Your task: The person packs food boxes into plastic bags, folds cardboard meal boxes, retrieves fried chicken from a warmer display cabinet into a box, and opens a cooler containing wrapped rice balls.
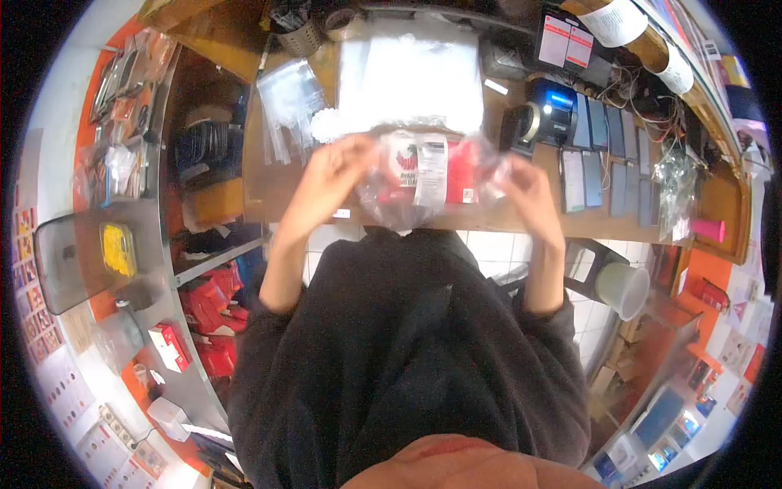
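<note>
Left hand [342, 163] grips the upper left edge of a clear plastic bag [401, 213]; right hand [528, 191] has its fingers on the bag's right end, blurred, closure uncertain. Bag lies between both hands, at the near edge of the wooden table [607, 230]. Just beyond it: white stack [419, 73], glare on top. Left of stack: loose clear bags [289, 102]. Right: black device [560, 102] with blue-lit display, then rows of phone-like slabs [593, 175]. Inside bag: red package [461, 167] with pale printed label [430, 173], fine print unreadable; film crinkled, shiny. Floor [489, 244] white-tiled; red items [213, 306] on left shelving.
</note>
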Demonstrator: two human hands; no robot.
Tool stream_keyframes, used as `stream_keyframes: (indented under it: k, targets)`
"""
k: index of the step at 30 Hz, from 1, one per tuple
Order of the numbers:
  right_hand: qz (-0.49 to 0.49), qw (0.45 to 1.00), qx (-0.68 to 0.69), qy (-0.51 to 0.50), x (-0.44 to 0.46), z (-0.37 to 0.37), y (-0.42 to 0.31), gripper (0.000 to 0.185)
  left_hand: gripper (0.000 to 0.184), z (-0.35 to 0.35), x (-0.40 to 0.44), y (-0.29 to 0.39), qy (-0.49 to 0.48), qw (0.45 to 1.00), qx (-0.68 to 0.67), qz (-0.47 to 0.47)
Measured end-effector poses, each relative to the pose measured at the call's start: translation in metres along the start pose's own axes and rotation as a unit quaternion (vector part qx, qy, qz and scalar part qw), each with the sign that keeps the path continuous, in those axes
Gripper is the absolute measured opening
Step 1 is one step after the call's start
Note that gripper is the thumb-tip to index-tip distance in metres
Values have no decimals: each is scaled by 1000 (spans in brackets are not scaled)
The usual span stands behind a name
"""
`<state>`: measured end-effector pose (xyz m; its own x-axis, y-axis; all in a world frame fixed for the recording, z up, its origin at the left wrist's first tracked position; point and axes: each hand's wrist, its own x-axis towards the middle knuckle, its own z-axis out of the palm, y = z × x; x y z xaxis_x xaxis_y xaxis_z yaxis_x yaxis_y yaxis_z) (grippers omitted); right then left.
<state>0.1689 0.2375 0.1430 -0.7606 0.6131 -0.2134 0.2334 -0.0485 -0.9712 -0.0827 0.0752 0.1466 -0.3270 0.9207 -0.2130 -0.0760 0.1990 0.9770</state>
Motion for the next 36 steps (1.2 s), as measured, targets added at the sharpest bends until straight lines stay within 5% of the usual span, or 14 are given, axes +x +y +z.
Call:
stream_keyframes:
  k: [3, 7, 11, 13, 15, 18, 20, 23, 25, 27, 29, 31, 34, 36]
  targets:
    - [-172, 968, 156, 94, 1, 11, -32, 19, 23, 24, 6, 29, 35, 989, -119, 77]
    - [-65, 975, 202, 71, 13, -11, -42, 38, 37, 27, 20, 30, 93, 978, -137, 124]
    - [-52, 985, 161, 40, -2, 13, -47, 36, 37, 31, -18, 49, -33, 987, -151, 45]
    - [-98, 979, 107, 141, 5, 28, -49, 31, 36, 39, -18, 43, 19, 988, -144, 46]
    - [-113, 990, 1, 84, 11, 49, -39, 38, 39, 54, -12, 34, 78, 975, -167, 124]
    - [-196, 948, -219, 122, 13, 93, -31, 41, 35, 63, -32, 26, 42, 936, 266, 226]
    - [-217, 949, -175, 147, 20, 91, -31, 37, 36, 50, -32, 21, 66, 884, 349, 305]
    - [37, 967, 236, 90, 15, 78, -49, 45, 43, 30, -14, -11, 66, 911, 247, 323]
    - [-24, 988, 151, 10, 2, 78, -54, 28, 51, 46, 21, -71, 33, 925, 313, 211]
    - [-73, 996, 39, 28, -9, 61, -47, 44, 52, 48, 47, -138, 32, 879, 412, 239]
    - [-175, 889, -423, -10, -20, 12, -54, 73, 53, 53, 54, -140, 24, 816, 509, 273]
    - [-135, 874, -466, 15, -20, -22, -35, 83, 49, 57, 46, -106, 57, 848, 492, 191]
    - [-135, 895, -425, -19, 11, -18, 32, 102, 37, 58, 63, -146, -20, 844, 461, 275]
    - [-186, 931, -309, -51, 42, -2, 109, 63, 36, 60, 61, -145, -56, 853, 418, 309]
